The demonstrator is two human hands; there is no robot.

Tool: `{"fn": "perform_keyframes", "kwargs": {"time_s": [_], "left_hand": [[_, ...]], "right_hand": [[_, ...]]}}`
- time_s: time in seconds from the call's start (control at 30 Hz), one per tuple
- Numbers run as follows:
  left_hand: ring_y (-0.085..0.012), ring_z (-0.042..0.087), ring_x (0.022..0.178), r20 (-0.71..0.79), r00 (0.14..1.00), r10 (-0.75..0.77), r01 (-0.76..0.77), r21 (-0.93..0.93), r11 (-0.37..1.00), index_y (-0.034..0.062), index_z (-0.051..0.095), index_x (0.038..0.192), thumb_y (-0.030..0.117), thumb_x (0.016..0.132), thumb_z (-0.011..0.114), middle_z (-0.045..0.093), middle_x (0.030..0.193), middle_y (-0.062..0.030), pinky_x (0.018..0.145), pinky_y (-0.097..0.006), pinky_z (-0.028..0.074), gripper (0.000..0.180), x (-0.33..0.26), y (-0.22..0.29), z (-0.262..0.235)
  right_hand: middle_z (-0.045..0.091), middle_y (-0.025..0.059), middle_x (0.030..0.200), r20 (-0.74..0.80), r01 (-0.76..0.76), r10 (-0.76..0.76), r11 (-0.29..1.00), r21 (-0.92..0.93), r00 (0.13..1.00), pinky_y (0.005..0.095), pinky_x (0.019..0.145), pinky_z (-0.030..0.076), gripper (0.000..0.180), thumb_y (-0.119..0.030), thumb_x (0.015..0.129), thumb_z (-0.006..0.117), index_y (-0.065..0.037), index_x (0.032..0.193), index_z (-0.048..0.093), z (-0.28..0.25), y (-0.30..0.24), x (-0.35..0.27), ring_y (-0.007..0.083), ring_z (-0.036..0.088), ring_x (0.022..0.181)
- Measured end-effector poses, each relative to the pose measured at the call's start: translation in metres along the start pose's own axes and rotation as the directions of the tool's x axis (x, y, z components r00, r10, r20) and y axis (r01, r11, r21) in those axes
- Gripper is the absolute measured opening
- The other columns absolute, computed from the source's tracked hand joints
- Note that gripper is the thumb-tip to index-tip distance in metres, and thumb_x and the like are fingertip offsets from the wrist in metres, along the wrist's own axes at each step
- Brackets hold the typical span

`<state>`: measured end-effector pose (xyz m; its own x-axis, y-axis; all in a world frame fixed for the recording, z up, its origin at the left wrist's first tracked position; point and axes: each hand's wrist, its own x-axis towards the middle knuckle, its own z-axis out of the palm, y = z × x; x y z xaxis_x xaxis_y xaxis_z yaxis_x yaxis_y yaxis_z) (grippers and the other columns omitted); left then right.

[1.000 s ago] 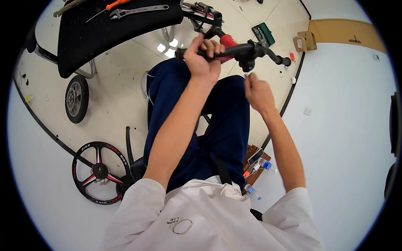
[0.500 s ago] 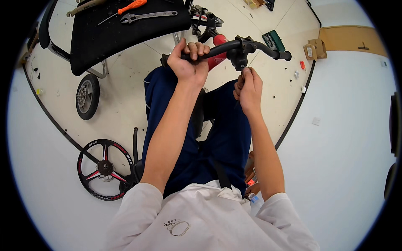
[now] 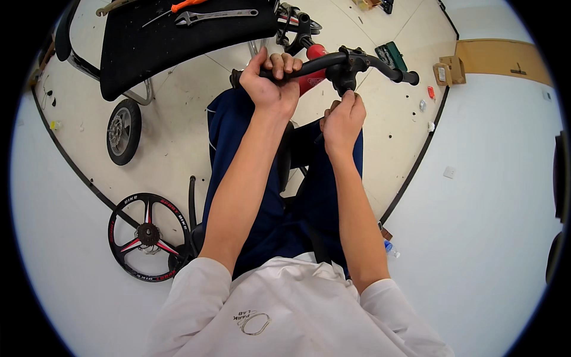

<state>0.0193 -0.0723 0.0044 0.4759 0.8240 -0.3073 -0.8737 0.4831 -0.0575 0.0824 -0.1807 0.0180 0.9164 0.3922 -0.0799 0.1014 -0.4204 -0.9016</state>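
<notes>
While the left hand (image 3: 272, 89) clenches the black handlebar (image 3: 333, 59) above the lap, the right hand (image 3: 342, 119) pinches beneath its central clamp (image 3: 345, 71); advisable: steady bar, fingers square; tool, if any, indiscernible.

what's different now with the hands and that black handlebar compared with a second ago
The right hand, apart from the bar a second ago, has closed in under the clamp at the middle of the black metal handlebar, fingertips touching it. The left hand still grips the bar's left side. The spoked black wheel lies unmoved.
</notes>
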Motion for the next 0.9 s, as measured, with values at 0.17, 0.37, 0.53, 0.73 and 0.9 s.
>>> {"fn": "perform_keyframes", "kwargs": {"time_s": [0.17,0.37,0.53,0.73,0.9], "left_hand": [[-0.0171,0.032,0.056,-0.037,0.999,0.0,-0.001,-0.026,1.0,0.0115,0.037,0.058,0.013,0.087,0.052,0.03,0.05,-0.0019,0.063,-0.032,0.036,0.032,0.0,0.004,0.002],[-0.0171,0.031,0.055,-0.08,0.997,-0.002,-0.001,-0.046,0.999,0.0118,0.037,0.058,0.013,0.087,0.051,0.03,0.05,-0.0018,0.062,-0.032,0.036,0.032,-0.001,0.002,0.003],[-0.0172,0.031,0.055,-0.051,0.999,-0.004,0.002,-0.039,0.999,0.0117,0.037,0.058,0.012,0.086,0.051,0.03,0.05,-0.0021,0.062,-0.032,0.035,0.031,0.0,0.007,0.007],[-0.0175,0.031,0.055,-0.066,0.998,0.005,-0.008,-0.048,0.999,0.0117,0.037,0.058,0.012,0.086,0.05,0.029,0.051,-0.0023,0.062,-0.032,0.035,0.031,-0.001,0.005,0.006],[-0.0173,0.031,0.055,-0.068,0.998,0.018,-0.02,-0.03,0.999,0.0113,0.036,0.059,0.013,0.087,0.049,0.029,0.05,-0.002,0.062,-0.032,0.035,0.031,-0.002,0.005,0.003]], "right_hand": [[0.048,0.0109,0.059,0.048,0.21,-0.205,0.965,-0.155,0.978,0.0345,0.047,0.037,0.033,-0.021,0.1,0.04,0.001,0.077,0.048,-0.005,0.013,0.009,0.0209,0.047,0.049],[0.056,0.029,0.066,0.291,0.411,-0.318,0.838,-0.358,0.902,0.0488,0.058,0.042,0.03,-0.017,0.098,0.042,0.006,0.079,0.05,-0.036,-0.013,0.016,0.0469,0.056,0.064],[0.055,0.0296,0.065,0.463,0.546,-0.34,0.712,-0.442,0.819,0.0491,0.056,0.042,0.025,-0.014,0.097,0.045,0.006,0.083,0.05,-0.042,-0.018,0.018,0.0486,0.055,0.063],[0.055,0.0263,0.063,0.348,0.466,-0.371,0.849,-0.25,0.861,0.0458,0.051,0.041,0.026,-0.016,0.097,0.044,0.005,0.083,0.048,-0.035,-0.004,0.019,0.0441,0.053,0.054],[0.051,0.0167,0.058,0.197,-0.146,0.126,0.985,0.095,0.972,0.0412,0.051,0.04,0.033,-0.02,0.099,0.039,0.006,0.082,0.049,-0.012,-0.012,0.002,0.0286,0.049,0.047]]}}
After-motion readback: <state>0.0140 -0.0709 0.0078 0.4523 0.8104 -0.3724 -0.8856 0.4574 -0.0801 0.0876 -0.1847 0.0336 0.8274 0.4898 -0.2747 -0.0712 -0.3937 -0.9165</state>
